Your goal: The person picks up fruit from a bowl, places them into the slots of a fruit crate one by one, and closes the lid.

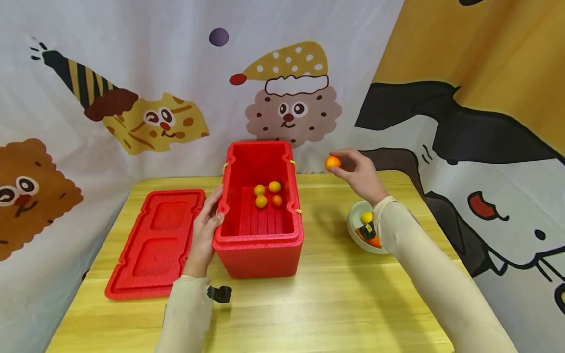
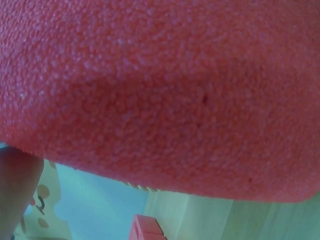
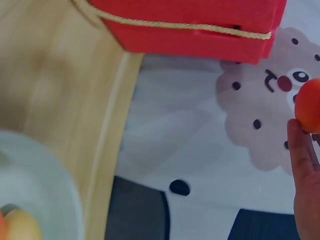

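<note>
My right hand [image 1: 363,176] pinches a small round orange fruit [image 1: 333,163] between thumb and fingertips, raised above the table to the right of a red foam box [image 1: 259,259]. In the right wrist view, the fruit [image 3: 309,106] is cut off by the right edge. The box stands uncovered, with several small yellow-orange fruits [image 1: 261,201] on its floor. My left hand [image 1: 205,232] rests against the box's left outer wall, with the thumb near the rim. The red foam wall [image 2: 165,110] fills most of the left wrist view, hiding most of that hand.
A pale bowl [image 1: 351,230] with yellow and orange fruits stands on the right, partly hidden by my right sleeve. The red lid [image 1: 154,245] lies flat on the wooden table [image 1: 326,304] to the left. A cartoon-printed curtain [image 1: 176,44] hangs behind the table.
</note>
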`<state>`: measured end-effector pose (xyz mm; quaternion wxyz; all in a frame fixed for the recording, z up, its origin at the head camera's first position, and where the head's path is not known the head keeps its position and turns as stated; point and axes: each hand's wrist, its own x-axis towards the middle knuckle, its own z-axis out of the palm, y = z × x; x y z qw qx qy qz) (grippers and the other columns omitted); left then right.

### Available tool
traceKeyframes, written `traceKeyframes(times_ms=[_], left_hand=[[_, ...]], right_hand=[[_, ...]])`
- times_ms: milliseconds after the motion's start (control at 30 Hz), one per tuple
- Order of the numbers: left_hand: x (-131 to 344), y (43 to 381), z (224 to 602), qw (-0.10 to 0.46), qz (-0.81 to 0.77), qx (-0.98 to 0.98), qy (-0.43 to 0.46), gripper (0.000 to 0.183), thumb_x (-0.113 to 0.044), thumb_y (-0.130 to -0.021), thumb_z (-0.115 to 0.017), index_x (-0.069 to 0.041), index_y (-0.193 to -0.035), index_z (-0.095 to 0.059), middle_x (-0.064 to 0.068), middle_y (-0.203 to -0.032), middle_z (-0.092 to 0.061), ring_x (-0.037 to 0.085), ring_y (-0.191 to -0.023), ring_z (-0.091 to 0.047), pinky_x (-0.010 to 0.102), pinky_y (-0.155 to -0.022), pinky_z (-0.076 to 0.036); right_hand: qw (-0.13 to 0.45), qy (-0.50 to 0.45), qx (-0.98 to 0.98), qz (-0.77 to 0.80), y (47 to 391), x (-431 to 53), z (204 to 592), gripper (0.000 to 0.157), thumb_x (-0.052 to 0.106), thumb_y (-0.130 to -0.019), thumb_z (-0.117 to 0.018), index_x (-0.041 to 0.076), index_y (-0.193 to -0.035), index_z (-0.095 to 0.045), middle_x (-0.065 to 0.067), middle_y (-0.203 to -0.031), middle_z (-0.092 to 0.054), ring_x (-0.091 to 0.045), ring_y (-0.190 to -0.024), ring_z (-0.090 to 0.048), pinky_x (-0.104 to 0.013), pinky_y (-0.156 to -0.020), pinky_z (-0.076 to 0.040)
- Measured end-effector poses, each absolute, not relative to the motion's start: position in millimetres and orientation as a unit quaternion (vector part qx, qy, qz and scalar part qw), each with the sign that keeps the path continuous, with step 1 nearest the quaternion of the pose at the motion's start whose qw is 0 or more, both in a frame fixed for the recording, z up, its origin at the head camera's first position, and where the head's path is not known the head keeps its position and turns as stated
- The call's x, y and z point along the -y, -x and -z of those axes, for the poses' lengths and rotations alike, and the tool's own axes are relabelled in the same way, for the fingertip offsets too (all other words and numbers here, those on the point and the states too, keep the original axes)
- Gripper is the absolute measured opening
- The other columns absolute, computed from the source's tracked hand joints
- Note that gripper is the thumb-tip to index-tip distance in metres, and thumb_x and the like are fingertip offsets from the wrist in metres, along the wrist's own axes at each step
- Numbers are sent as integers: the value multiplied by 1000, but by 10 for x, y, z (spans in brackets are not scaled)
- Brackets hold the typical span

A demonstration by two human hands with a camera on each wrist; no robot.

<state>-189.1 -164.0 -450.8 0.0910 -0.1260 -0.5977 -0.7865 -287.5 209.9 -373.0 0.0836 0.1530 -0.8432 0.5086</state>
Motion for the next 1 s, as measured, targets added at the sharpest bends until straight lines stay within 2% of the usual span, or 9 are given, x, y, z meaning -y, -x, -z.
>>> traceKeyframes(times_ms=[100,233,333,533,800,1000], left_hand=[[1648,1890,4526,94,785,599,131,58,2,-93,-44,-4,-150,-39,5,-154,-34,24,-138,-30,30,-98,-46],[1646,1890,4531,96,783,599,136,58,3,-92,-44,-4,-150,-38,6,-154,-34,25,-138,-31,29,-98,-46],[1643,1891,4529,97,783,599,136,59,4,-92,-43,-4,-150,-38,6,-154,-34,25,-137,-32,30,-98,-46],[1645,1893,4520,96,783,601,131,58,3,-92,-44,-4,-150,-39,6,-154,-35,25,-137,-32,30,-98,-46],[1654,1905,4503,96,778,606,133,58,2,-92,-44,-4,-150,-39,6,-153,-35,24,-136,-33,29,-97,-47],[1657,1896,4516,107,770,614,138,58,4,-91,-45,-1,-149,-39,8,-153,-35,24,-138,-32,29,-98,-46]], right_hand=[[85,-161,839,-513,2911,-1999,3666,40,20,-88,-74,10,-126,-65,-7,-117,-61,-24,-99,-62,-27,-85,-53],[72,-169,833,-522,2812,-1812,3435,39,12,-90,-72,3,-127,-63,-12,-117,-61,-27,-100,-63,-28,-84,-54],[73,-178,828,-526,2716,-1687,3285,38,4,-90,-69,-3,-126,-61,-17,-118,-60,-28,-104,-61,-31,-89,-53],[92,-193,817,-535,2715,-1543,3218,38,1,-90,-69,-6,-126,-60,-18,-121,-60,-26,-110,-57,-34,-95,-50],[90,-204,805,-549,2779,-1344,3150,37,3,-90,-68,-4,-126,-59,-15,-121,-59,-26,-111,-56,-33,-95,-49],[83,-236,795,-553,2984,-1229,3340,39,6,-89,-71,0,-126,-60,-11,-120,-58,-23,-109,-57,-33,-93,-51]])
